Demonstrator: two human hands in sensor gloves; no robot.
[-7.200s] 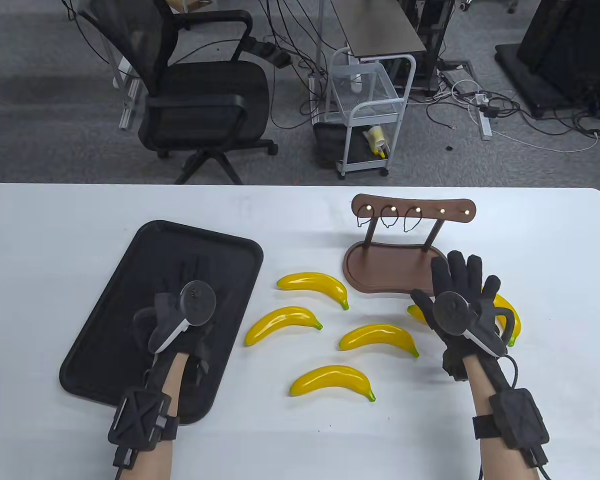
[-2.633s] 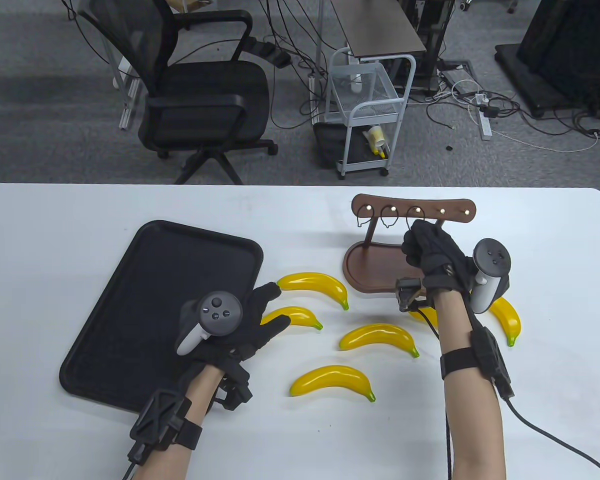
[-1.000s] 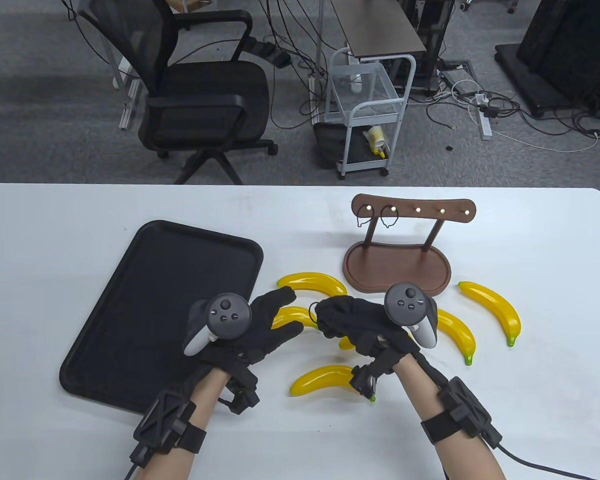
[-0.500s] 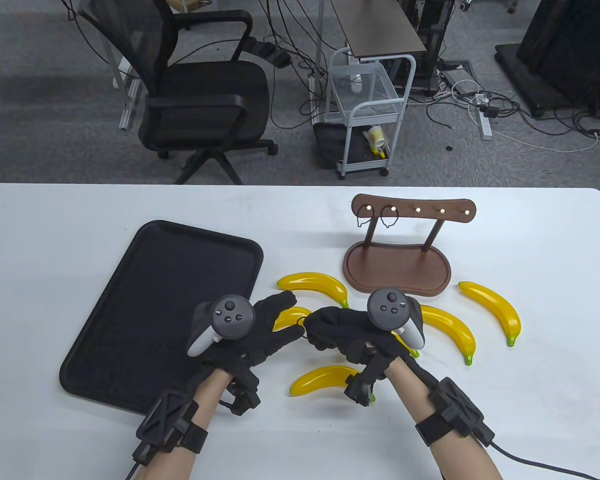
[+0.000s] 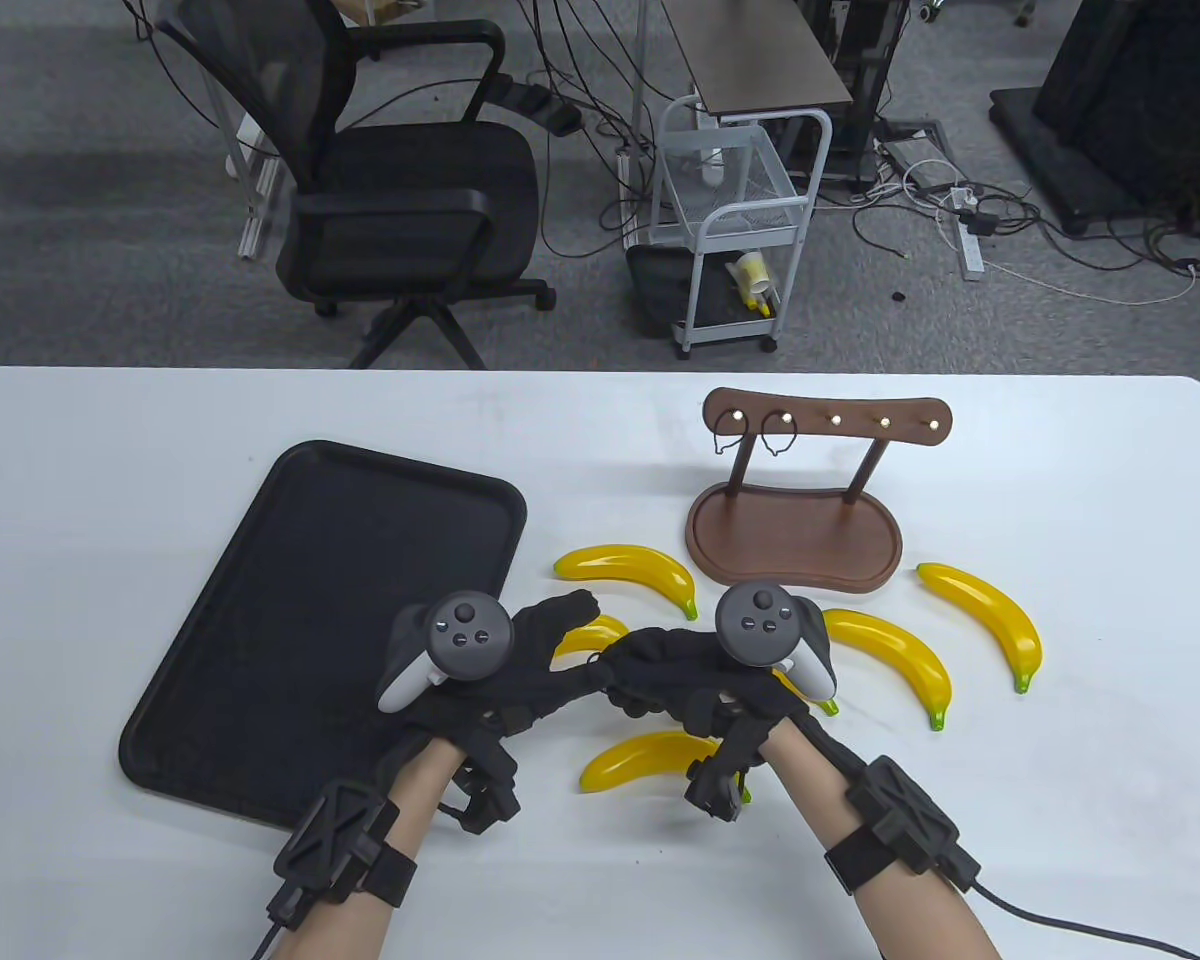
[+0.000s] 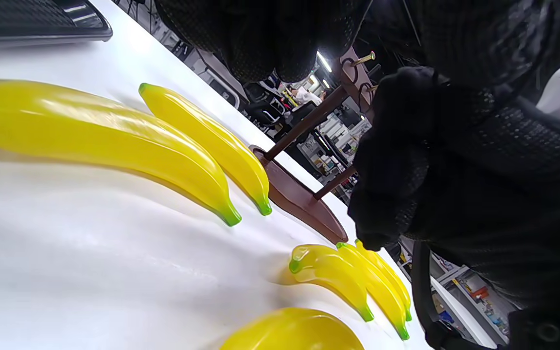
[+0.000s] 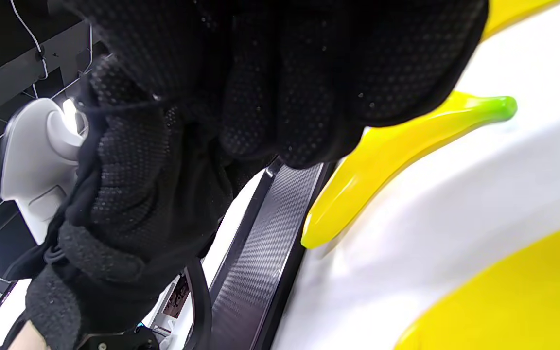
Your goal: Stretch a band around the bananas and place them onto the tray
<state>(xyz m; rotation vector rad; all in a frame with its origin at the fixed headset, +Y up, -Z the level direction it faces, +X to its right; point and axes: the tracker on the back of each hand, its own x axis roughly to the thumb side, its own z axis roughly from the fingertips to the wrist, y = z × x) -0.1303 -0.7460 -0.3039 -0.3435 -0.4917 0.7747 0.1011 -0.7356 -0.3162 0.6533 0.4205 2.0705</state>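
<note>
— Both hands meet above the white tabletop [image 5: 1060,780]: right hand [image 5: 690,675] curled round the thin dark elastic band [image 5: 594,657], left hand [image 5: 525,665] outstretched, gripping nothing, probably ready to share the stretch.

— And the glossy yellow plastic bananas [image 5: 628,570]?

— Loose, unbanded, beside the black rectangular tray [image 5: 290,560], not on it.

Office lab; swivel chair [image 5: 410,190]; floor cables [image 5: 970,215].
</note>
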